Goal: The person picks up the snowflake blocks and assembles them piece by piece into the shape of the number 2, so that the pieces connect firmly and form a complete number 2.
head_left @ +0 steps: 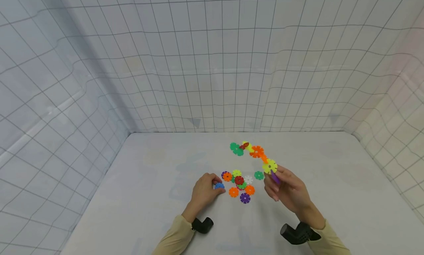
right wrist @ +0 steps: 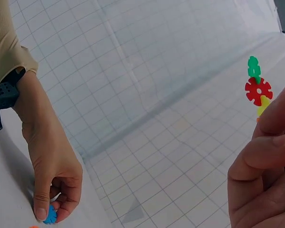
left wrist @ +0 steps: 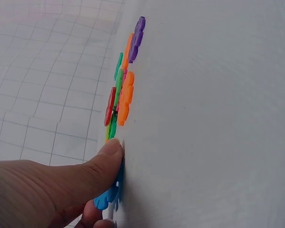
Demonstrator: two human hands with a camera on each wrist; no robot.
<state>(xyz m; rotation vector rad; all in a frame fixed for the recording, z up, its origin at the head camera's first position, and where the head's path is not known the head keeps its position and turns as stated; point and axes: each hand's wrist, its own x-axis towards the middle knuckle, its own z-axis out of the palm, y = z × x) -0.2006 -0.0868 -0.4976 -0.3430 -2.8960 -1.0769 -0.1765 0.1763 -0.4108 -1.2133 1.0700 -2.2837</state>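
Note:
My left hand [head_left: 204,190] pinches a blue notched plastic disc [head_left: 219,186] between thumb and fingers, low over the white table. In the left wrist view the thumb lies over that blue disc [left wrist: 107,195]. My right hand [head_left: 291,188] holds up a chain of interlocked discs by its purple disc [head_left: 275,177]. From there the chain runs up and left through a yellow disc [head_left: 269,166], orange discs [head_left: 257,152], another yellow, a red one and a green disc [head_left: 236,149] at its far end. The right wrist view shows the chain's red disc [right wrist: 259,91] beyond the fingers.
Between the hands lies a loose pile of discs, among them a red disc [head_left: 239,180], a white disc [head_left: 248,179] and a purple disc [head_left: 245,198]. A green disc [head_left: 259,175] lies apart at the right. Grid-patterned sheets [head_left: 232,82] enclose the table [head_left: 159,166].

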